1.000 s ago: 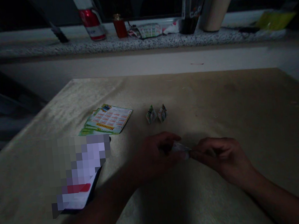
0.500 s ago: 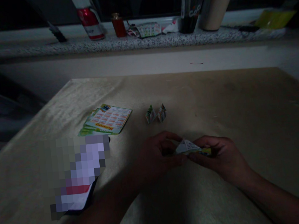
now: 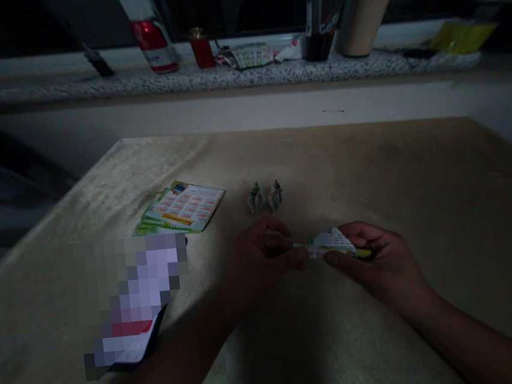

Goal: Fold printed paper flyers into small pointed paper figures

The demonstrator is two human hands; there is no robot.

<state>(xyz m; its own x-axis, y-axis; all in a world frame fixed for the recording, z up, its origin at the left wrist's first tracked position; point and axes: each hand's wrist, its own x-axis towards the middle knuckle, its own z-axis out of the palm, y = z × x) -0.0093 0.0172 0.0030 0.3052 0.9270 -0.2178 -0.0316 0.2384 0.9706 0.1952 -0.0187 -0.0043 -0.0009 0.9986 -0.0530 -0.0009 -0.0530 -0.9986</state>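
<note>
Both my hands hold a small folded piece of printed paper (image 3: 333,243) just above the tan table (image 3: 416,164). My left hand (image 3: 262,258) pinches its left tip with thumb and fingers. My right hand (image 3: 375,259) grips its right part, fingers curled under it. Two small folded paper shapes (image 3: 265,197) stand side by side on the table just beyond my hands. A stack of printed green and white sheets (image 3: 180,206) lies further left.
A blurred-out flat object (image 3: 130,300) lies near the table's left front. Beyond the table a speckled stone ledge (image 3: 92,87) carries a red can (image 3: 154,42), a small red container (image 3: 201,47), crumpled wrappers (image 3: 252,55), a dark cup (image 3: 323,16) and a cardboard tube (image 3: 367,6).
The folded paper has turned and opened out between my hands, showing more of its printed face. Both hands have lifted slightly away from me.
</note>
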